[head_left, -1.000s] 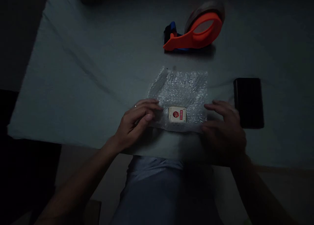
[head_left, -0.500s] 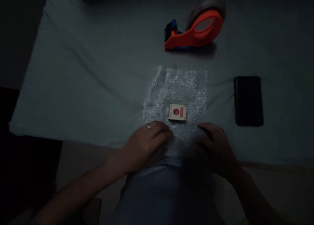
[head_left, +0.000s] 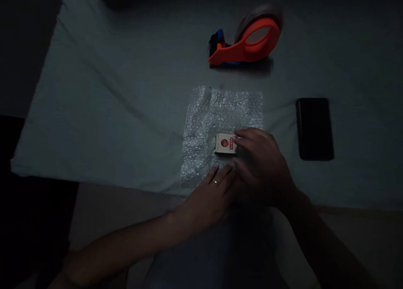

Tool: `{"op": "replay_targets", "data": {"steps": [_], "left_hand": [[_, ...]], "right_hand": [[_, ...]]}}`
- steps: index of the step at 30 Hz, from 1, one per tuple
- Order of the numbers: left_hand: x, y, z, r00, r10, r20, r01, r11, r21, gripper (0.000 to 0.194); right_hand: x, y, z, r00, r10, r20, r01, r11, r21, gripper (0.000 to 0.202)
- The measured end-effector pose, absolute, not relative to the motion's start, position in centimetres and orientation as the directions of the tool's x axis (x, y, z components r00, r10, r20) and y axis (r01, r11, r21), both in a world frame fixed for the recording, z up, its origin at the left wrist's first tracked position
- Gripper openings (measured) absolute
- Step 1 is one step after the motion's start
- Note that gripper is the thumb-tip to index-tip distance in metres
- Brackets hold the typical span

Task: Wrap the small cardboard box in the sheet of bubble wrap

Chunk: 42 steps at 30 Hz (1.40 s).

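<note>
A small cream box [head_left: 224, 143] with a red round print and a red label lies flat on a sheet of bubble wrap [head_left: 201, 125]. My left hand [head_left: 211, 198], with a ring on one finger, rests on the near part of the wrap just below the box, its fingers spread and holding nothing. My right hand [head_left: 262, 165] is at the right side of the box, with fingertips at the box's right edge and the thumb apart, near my left fingertips. Its fingers are parted; whether they press on the box is hard to tell.
An orange and blue tape dispenser [head_left: 245, 49] with a roll of tape stands beyond the wrap. To the right lies a black rectangular object [head_left: 315, 129]. Pale cloth [head_left: 126, 79] covers the table, whose near edge runs below the wrap.
My right hand has moved left and forward to the box's right edge. My left hand has shifted right along the wrap's near part, its fingers now more spread. The view has shifted slightly.
</note>
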State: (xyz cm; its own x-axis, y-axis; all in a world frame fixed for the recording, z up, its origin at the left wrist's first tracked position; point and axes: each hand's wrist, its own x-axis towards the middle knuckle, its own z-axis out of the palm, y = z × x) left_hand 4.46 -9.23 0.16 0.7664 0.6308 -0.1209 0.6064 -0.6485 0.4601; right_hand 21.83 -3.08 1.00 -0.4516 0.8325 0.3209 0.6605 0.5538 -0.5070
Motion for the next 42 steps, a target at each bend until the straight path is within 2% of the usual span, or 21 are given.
{"op": "replay_targets", "data": {"steps": [3, 5, 7, 9, 13, 16, 20, 23, 27, 29, 31, 34, 37, 39, 42], "left_hand": [[5.0, -9.8, 0.0, 0.76, 0.625, -0.179, 0.626, -0.63, 0.459, 0.057], [5.2, -10.1, -0.3, 0.758, 0.622, -0.197, 0.635, -0.632, 0.444, 0.057], [5.2, -10.3, -0.5, 0.762, 0.615, -0.204, 0.634, -0.643, 0.429, 0.053], [5.2, -10.5, -0.7, 0.767, 0.608, -0.203, 0.63, -0.655, 0.418, 0.049], [5.2, -10.6, -0.9, 0.76, 0.618, -0.201, 0.64, -0.66, 0.394, 0.048], [5.3, -10.6, -0.9, 0.763, 0.62, -0.186, 0.637, -0.668, 0.385, 0.046], [5.4, -10.6, -0.9, 0.766, 0.618, -0.176, 0.633, -0.678, 0.373, 0.046], [5.3, -10.5, -0.7, 0.77, 0.608, -0.192, 0.632, -0.685, 0.364, 0.045], [5.3, -10.4, -0.8, 0.773, 0.611, -0.17, 0.627, -0.696, 0.351, 0.044], [5.5, -10.5, -0.8, 0.769, 0.622, -0.146, 0.63, -0.7, 0.334, 0.044], [5.8, -10.5, -0.7, 0.751, 0.646, -0.141, 0.654, -0.694, 0.303, 0.046], [6.3, -10.6, -0.3, 0.72, 0.677, -0.154, 0.692, -0.682, 0.239, 0.049], [6.5, -10.5, 0.1, 0.719, 0.682, -0.134, 0.693, -0.692, 0.199, 0.051], [6.3, -10.3, 0.3, 0.723, 0.683, -0.103, 0.687, -0.696, 0.208, 0.049], [5.4, -9.9, 0.7, 0.725, 0.685, -0.067, 0.665, -0.672, 0.325, 0.037]], "right_hand": [[20.6, -2.2, 0.4, -0.503, 0.839, 0.206, 0.67, 0.53, -0.52, 0.035], [20.7, -2.2, 0.1, -0.462, 0.856, 0.231, 0.668, 0.507, -0.545, 0.028], [21.8, -2.5, 0.0, -0.325, 0.894, 0.31, 0.681, 0.448, -0.579, 0.022], [23.6, -3.2, 0.3, -0.141, 0.921, 0.362, 0.727, 0.345, -0.594, 0.025], [27.6, -4.8, 0.3, 0.021, 0.938, 0.346, 0.833, 0.175, -0.524, 0.032], [29.6, -5.5, -0.5, 0.012, 0.968, 0.25, 0.833, 0.128, -0.538, 0.027], [30.4, -5.4, -1.1, -0.071, 0.961, 0.268, 0.837, 0.203, -0.508, 0.021], [30.1, -5.0, -0.2, -0.058, 0.967, 0.247, 0.842, 0.181, -0.509, 0.021], [27.8, -4.3, 1.8, 0.018, 0.927, 0.375, 0.83, 0.195, -0.522, 0.023], [25.9, -3.9, 2.2, -0.117, 0.913, 0.39, 0.781, 0.327, -0.532, 0.02], [23.9, -3.4, 1.9, -0.275, 0.902, 0.333, 0.68, 0.427, -0.596, 0.017], [21.8, -2.7, 0.7, -0.388, 0.9, 0.196, 0.627, 0.414, -0.659, 0.02], [21.2, -2.4, -0.3, -0.419, 0.9, 0.122, 0.629, 0.385, -0.675, 0.022], [21.6, -2.4, -0.5, -0.407, 0.903, 0.136, 0.635, 0.386, -0.669, 0.026], [22.8, -3.2, -0.2, -0.341, 0.923, 0.179, 0.661, 0.371, -0.652, 0.03]]}}
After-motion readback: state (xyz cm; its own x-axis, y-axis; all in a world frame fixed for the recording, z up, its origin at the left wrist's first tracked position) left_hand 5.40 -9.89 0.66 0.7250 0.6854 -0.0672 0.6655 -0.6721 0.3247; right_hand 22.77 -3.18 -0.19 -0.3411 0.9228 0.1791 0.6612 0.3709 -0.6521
